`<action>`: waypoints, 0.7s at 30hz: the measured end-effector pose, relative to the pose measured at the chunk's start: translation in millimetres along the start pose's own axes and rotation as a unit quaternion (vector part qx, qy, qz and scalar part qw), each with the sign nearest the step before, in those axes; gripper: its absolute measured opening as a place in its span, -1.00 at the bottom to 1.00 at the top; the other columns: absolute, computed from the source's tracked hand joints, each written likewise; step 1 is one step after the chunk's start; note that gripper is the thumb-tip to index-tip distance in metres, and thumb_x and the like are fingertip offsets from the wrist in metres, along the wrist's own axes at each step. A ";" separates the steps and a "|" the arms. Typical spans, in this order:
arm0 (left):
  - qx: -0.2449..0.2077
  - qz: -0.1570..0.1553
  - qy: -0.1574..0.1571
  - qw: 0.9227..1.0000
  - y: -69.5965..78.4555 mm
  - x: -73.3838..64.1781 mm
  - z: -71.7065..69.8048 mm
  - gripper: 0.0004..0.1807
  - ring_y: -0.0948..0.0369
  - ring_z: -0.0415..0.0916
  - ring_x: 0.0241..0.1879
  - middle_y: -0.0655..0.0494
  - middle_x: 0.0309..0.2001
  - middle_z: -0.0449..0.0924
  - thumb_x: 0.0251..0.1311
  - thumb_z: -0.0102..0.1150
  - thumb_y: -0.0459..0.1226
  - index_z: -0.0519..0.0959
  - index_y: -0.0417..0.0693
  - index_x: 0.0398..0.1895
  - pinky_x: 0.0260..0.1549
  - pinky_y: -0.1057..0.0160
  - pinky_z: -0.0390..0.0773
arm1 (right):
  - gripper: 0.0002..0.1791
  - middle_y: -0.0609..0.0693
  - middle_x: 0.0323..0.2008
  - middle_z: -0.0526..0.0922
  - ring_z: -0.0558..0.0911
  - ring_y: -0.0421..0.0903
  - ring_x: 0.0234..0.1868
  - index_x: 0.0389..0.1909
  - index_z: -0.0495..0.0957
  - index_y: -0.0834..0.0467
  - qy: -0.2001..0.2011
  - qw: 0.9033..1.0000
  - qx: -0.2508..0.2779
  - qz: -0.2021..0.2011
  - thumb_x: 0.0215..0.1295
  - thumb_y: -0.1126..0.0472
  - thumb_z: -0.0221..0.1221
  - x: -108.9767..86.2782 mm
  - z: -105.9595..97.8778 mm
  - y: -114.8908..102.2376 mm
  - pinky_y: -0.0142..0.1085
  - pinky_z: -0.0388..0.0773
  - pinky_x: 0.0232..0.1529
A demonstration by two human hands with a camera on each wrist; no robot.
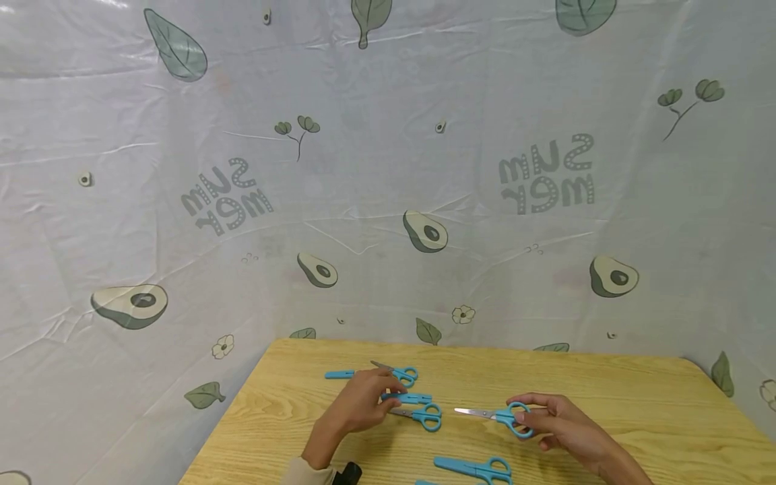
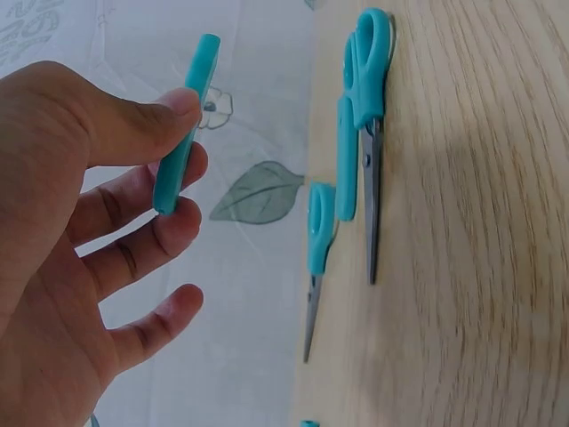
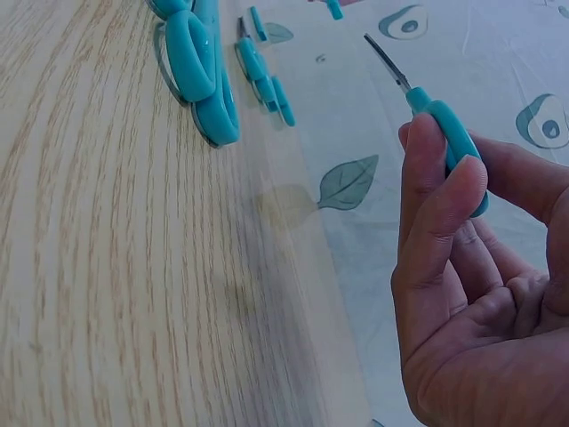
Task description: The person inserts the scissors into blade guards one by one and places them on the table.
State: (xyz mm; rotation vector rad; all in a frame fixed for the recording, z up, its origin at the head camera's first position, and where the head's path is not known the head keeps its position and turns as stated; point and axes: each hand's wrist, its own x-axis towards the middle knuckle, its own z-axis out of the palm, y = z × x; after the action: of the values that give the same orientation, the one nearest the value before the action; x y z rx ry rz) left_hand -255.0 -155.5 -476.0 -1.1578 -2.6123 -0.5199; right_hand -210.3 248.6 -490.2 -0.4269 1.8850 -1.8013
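Note:
Between thumb and fingertips, my left hand [image 1: 364, 401] pinches a blue scissors sheath [image 2: 188, 124], raised above the table. My right hand [image 1: 560, 428] grips small scissors [image 1: 488, 413] by their blue handles, the bare blades pointing left. Below the left hand lie unsheathed scissors [image 1: 427, 417], with a loose blue sheath [image 2: 346, 169] alongside them. Farther back are more bare-bladed scissors [image 1: 405, 375], and another blue sheath [image 1: 339, 374] lies left of them.
Near the front of the wooden table [image 1: 636, 391], sheathed blue scissors [image 1: 463, 465] lie with part of another blue item at the frame's bottom edge. A patterned white sheet [image 1: 376, 175] hangs behind and beside the table.

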 end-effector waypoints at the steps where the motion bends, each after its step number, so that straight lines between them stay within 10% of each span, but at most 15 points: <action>1: -0.005 0.002 0.000 1.000 0.4 0.9 0.7 -0.81 0.37 0.59 -0.18 0.34 -0.10 0.67 0.36 0.22 -0.18 0.72 0.16 -0.03 -0.19 0.41 0.56 | -0.53 -0.06 -0.21 0.71 0.68 -0.16 -0.20 0.37 0.36 0.24 0.000 1.000 0.001 -0.001 0.56 0.14 0.00 -0.3 0.9 0.6 -0.38 0.60 -0.37; 21: -0.070 0.029 0.006 0.997 4.4 14.0 9.0 -0.85 0.50 0.51 -0.31 0.32 -0.20 0.69 0.31 0.27 -0.18 0.73 0.12 -0.12 -0.29 0.52 0.53 | -0.52 -0.08 -0.24 0.69 0.66 -0.17 -0.21 0.38 0.36 0.25 0.016 1.000 -0.007 -0.005 0.56 0.13 0.00 1.4 7.7 6.5 -0.37 0.58 -0.38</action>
State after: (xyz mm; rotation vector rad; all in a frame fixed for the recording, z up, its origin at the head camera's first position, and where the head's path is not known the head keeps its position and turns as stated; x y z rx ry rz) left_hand -261.5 -139.7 -478.4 -1.2645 -2.5583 -0.7038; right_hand -206.5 241.9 -496.8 -0.4154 1.9227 -1.8122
